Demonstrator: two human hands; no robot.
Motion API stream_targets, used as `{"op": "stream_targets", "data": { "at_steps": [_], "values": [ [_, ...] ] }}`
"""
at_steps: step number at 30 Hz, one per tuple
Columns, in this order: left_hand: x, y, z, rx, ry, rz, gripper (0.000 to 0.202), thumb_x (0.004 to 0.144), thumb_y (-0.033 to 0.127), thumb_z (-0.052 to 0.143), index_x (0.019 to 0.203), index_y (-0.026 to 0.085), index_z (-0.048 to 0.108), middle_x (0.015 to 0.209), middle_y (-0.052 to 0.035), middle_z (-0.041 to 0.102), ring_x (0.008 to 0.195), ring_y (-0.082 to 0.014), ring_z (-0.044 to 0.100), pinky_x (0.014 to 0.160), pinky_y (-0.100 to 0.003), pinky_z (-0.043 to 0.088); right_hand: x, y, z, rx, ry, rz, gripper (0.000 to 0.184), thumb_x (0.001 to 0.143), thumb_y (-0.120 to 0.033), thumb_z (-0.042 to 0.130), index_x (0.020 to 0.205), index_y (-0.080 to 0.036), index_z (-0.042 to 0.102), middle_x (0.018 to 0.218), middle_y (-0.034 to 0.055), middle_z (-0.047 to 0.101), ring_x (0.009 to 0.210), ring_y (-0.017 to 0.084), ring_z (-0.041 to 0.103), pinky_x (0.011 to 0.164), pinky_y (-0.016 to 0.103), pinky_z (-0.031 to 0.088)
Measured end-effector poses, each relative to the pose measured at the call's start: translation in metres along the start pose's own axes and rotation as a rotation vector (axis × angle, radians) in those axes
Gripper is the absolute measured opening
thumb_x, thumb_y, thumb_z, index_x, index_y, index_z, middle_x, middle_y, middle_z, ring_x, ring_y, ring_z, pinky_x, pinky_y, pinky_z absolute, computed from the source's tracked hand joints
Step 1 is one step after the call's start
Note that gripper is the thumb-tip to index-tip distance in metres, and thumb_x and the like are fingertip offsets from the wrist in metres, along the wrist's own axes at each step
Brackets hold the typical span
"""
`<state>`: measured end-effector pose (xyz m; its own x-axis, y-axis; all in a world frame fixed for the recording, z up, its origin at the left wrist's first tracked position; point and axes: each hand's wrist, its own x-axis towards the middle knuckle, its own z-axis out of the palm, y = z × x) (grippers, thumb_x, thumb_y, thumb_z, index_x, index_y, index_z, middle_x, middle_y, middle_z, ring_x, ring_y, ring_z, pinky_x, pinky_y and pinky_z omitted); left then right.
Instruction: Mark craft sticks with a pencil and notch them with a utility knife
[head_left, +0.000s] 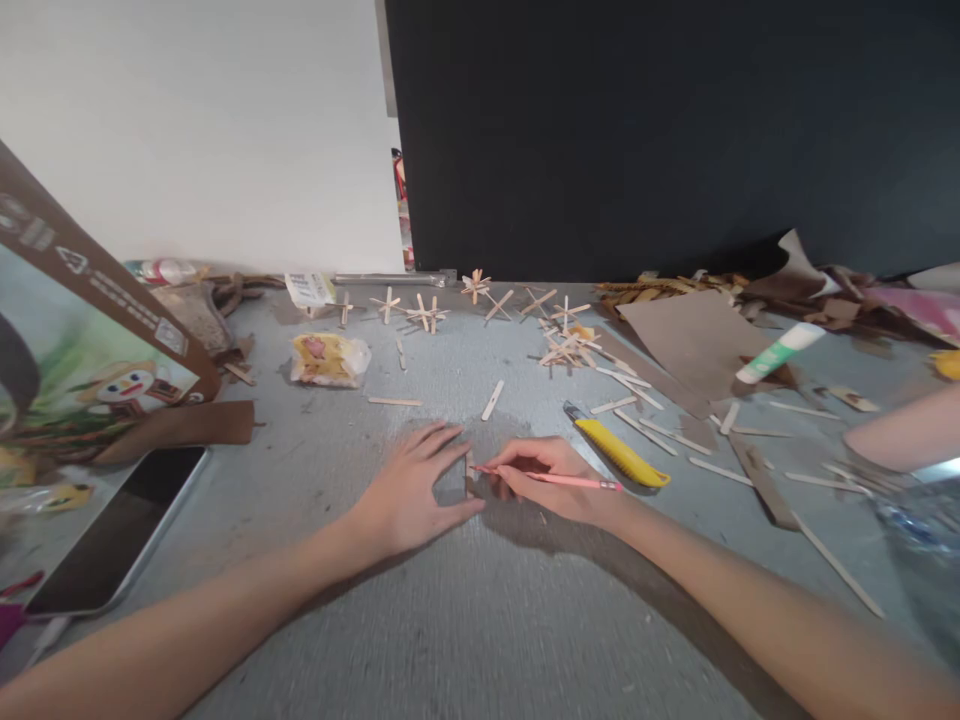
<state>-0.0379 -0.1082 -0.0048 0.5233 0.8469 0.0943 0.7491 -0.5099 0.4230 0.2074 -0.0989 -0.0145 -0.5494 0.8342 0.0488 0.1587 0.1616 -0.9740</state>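
A small wooden stick (470, 474) lies on the grey table in front of me. My left hand (409, 490) rests on the table with its fingers spread, thumb and index finger at the two ends of that stick; whether they press on it I cannot tell. In my right hand (551, 478) is a pink pencil (581, 482), its tip at the stick. Just beyond my hands lies a single popsicle stick (493, 400), and another stick (395, 402) is to its left. A yellow utility knife (622, 452) lies right of my right hand.
Crossed-stick stars (427, 315) stand along the back, near a wrapped snack (328, 360). Loose sticks, brown cardboard (686, 335) and a glue stick (780, 353) lie right. Another person's arm (907, 430) reaches in. A phone (116, 535) and paper bag (112, 300) are left.
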Motion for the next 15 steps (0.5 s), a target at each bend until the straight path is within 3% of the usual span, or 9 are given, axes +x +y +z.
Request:
{"op": "stream_targets", "data": {
  "at_steps": [5,15],
  "values": [
    [-0.0008,-0.0014,0.0021,-0.013,0.048,0.036,0.062,0.086,0.062,0.07,0.134,0.023,0.067,0.158,-0.0112,0.051,0.151,-0.0346,0.038,0.124,-0.055,0.034,0.0011,0.0034,0.0014,-0.058,0.046,0.023,0.024,0.091,-0.041,0.068,0.084,-0.019,0.07,0.073,0.0039,0.069,0.063,0.014,0.06,0.058,0.026,0.045],
    [-0.0007,-0.0004,0.0029,-0.033,0.074,0.044,0.059,0.085,0.057,0.071,0.135,0.024,0.067,0.156,-0.011,0.052,0.149,-0.035,0.041,0.124,-0.056,0.035,0.0019,0.0036,0.0009,-0.022,0.064,0.036,0.028,0.093,-0.046,0.065,0.084,-0.02,0.064,0.075,0.0034,0.071,0.068,0.016,0.065,0.064,0.027,0.05]
  ]
}}
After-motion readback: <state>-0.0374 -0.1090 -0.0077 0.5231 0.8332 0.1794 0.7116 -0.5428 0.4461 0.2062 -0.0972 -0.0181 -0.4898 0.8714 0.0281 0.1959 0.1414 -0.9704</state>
